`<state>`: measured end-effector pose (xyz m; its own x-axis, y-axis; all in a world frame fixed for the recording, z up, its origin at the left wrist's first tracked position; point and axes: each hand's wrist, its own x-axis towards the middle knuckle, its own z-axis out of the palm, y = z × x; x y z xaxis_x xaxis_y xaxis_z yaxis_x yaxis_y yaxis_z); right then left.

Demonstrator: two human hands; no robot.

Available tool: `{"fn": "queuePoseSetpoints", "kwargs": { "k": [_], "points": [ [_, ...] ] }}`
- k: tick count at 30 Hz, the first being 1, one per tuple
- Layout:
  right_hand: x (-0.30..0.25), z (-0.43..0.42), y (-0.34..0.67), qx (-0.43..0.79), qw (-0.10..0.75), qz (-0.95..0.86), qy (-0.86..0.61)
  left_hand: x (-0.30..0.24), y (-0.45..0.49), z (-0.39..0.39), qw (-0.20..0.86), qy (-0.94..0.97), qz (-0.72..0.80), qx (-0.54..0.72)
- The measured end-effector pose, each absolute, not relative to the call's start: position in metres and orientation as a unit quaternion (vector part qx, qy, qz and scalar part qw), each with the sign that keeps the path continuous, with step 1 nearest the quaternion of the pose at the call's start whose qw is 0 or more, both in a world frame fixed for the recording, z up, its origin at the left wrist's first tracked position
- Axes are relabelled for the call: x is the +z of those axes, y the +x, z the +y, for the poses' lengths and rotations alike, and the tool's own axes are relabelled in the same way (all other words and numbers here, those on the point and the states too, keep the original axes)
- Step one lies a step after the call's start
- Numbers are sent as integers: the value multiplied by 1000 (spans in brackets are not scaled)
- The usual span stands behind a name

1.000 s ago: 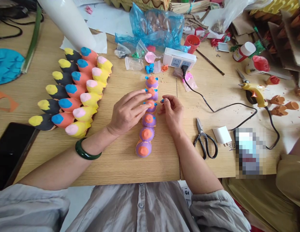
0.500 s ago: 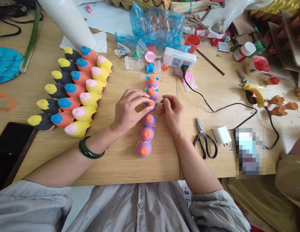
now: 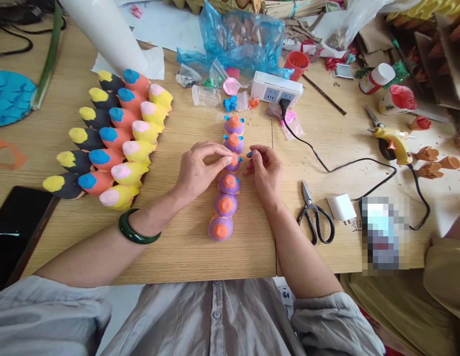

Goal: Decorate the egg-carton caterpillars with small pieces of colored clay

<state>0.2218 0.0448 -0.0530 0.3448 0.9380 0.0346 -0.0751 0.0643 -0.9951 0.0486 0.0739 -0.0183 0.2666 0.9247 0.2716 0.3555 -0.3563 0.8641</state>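
A row of purple and orange painted egg-carton cups (image 3: 225, 204) runs away from me across the table. Small blue clay pieces stick to the sides of its farther cups; the two nearest cups show none. My left hand (image 3: 200, 168) is at the left of the third cup from the far end, thumb and forefinger pinched together against it. Whatever sits between those fingertips is hidden. Just right of the row, my right hand (image 3: 266, 170) is closed, with a bit of blue clay (image 3: 250, 154) between thumb and forefinger.
Three painted carton rows (image 3: 115, 141) stand at left. On the right lie black-handled scissors (image 3: 314, 215), a white charger (image 3: 341, 206), a blurred phone-like object (image 3: 382, 237) and a yellow glue gun (image 3: 392, 143). A corded power strip (image 3: 276, 89) stands behind, and another person's leg (image 3: 389, 301) shows at right.
My left thumb and forefinger have drawn together at the third cup, where a gap showed between them before. My right hand stays nearly still with the blue clay.
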Motion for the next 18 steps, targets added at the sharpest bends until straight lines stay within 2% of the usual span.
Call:
{"fn": "queuePoseSetpoints", "kwargs": {
  "k": [8,18],
  "points": [
    [-56,46,222,413,613,-398,-544,-19,46,73,348,717,431,422],
    [-58,46,223,421,610,-393,-545,-21,36,79,249,802,371,397]
  ]
}}
